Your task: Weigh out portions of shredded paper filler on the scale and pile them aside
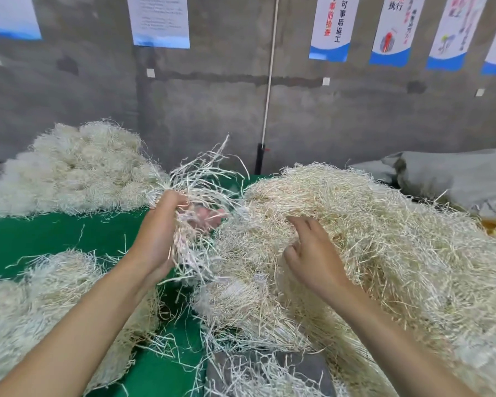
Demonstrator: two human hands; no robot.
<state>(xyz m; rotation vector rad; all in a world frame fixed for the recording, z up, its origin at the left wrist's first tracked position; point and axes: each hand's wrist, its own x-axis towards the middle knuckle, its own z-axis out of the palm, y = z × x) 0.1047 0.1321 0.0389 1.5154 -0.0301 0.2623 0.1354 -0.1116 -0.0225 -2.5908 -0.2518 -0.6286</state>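
Fingers of my left hand [160, 239] clamp one tuft of shredded paper [202, 179] just left of the big heap [390, 242]. My right hand [312, 255] rests on that heap, fingers apart. Two more piles [78, 170] [38, 305] sit left of it on the green table [40, 233].
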